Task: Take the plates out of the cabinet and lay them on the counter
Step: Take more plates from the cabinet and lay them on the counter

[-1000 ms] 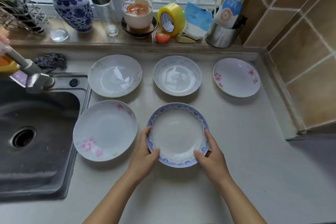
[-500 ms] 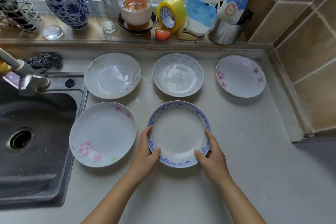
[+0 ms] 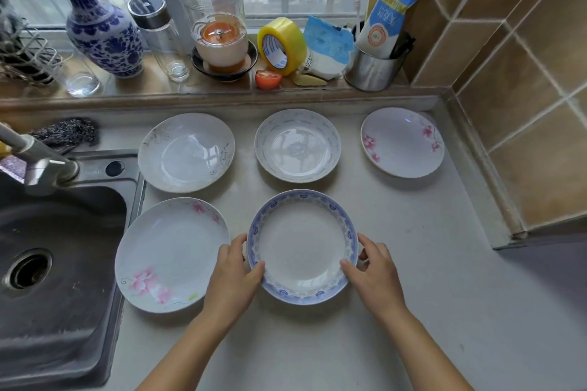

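- 5 round, glossy ceramic plates lie on the pale, matte stone counter (image 3: 397, 311), in a back row of 3 and a front row of 2.
- The blue-rimmed plate (image 3: 302, 246), shallow with a smooth white well and a patterned blue band, sits flat in the front row at the middle of the counter.
- The left hand (image 3: 233, 276) grips its left edge: the thumb lies over the rim and the fingers curl along the outside.
- The right hand (image 3: 374, 273) grips the right edge the same way, thumb on the rim, fingers curled beside it.
- Just left of it lies the large pink-flower plate (image 3: 171, 255), white with soft pink blossoms near its lower rim; its left side reaches the edge of the sink (image 3: 63, 263).
- Back row: the grey-scroll plate (image 3: 186, 152) with thin curling lines, the pale blue plate (image 3: 297, 145) with a faint central medallion, and the small pink-flower plate (image 3: 401, 141) near the tiled wall corner.
- The sink is dull, scuffed steel with a round drain; a brushed metal faucet (image 3: 41, 165) reaches over it.
- On the brown sill stand a blue-and-white porcelain vase (image 3: 101, 32), a clear glass bottle with a dark lid (image 3: 158, 35), a blender jar (image 3: 220, 25) with an orange base, a roll of yellow tape (image 3: 279, 46), a cut tomato (image 3: 267, 79) and a cylindrical steel cup (image 3: 373, 68).
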The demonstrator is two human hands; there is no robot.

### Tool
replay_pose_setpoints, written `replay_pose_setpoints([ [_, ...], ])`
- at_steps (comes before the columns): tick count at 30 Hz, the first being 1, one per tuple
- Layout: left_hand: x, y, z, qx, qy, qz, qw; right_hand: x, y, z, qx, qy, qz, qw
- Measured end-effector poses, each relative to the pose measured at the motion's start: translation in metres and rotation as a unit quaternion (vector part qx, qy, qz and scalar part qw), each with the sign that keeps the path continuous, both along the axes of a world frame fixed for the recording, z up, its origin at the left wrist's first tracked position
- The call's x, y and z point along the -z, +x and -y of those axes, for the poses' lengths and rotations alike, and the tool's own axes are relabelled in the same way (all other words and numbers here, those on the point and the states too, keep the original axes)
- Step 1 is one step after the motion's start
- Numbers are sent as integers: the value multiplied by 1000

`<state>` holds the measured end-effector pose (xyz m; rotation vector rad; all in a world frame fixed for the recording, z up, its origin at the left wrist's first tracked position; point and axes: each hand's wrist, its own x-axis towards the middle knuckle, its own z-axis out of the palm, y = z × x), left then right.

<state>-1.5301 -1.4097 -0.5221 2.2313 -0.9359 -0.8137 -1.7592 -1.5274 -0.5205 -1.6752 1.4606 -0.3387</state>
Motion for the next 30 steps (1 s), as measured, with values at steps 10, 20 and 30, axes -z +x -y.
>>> replay_pose_setpoints([
  [10,-2,-1,3,-17,-29,-20,999,-2,2,2,-8,-27,51,998],
  [20,-13,3,7,-9,-58,-25,998,-14,1,-3,14,-33,70,997],
  [30,-39,-14,53,59,-87,-76,992,-44,-31,1,110,-75,87,987],
])
